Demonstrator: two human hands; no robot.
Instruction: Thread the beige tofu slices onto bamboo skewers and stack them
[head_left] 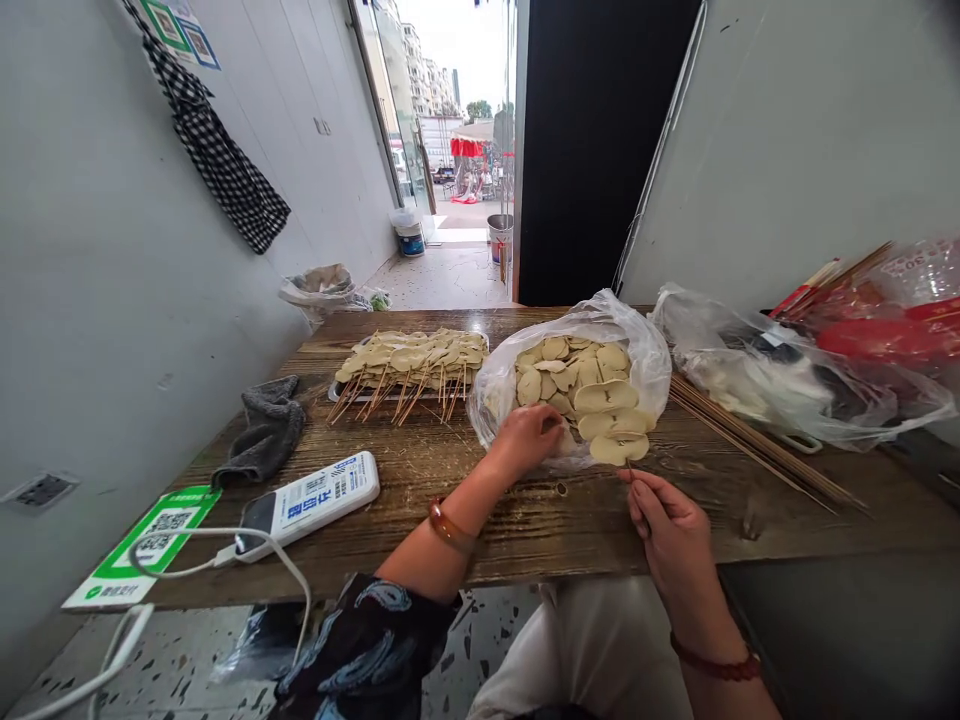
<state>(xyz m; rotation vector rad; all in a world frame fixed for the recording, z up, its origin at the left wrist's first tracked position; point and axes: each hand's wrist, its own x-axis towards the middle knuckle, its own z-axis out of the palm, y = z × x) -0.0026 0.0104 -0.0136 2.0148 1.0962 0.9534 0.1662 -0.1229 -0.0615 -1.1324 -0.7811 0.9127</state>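
Note:
My right hand [667, 530] pinches the lower end of a thin bamboo skewer [613, 423] that carries three pale round slices, held upright over the table's near edge. My left hand [529, 435] reaches into a clear plastic bag [502, 385] full of loose pale slices [559, 370], its fingers curled on a slice at the bag's near rim. A metal tray [334, 392] of finished skewers [412, 362] lies to the left of the bag on the wooden table [465, 480].
A bundle of bare bamboo sticks [757, 445] lies to the right of the bag, beside crumpled plastic bags [787, 375]. A grey cloth [262, 430], a power bank [311, 500] with a white cable and a green QR card [142, 545] are at the left. A doorway stands open beyond.

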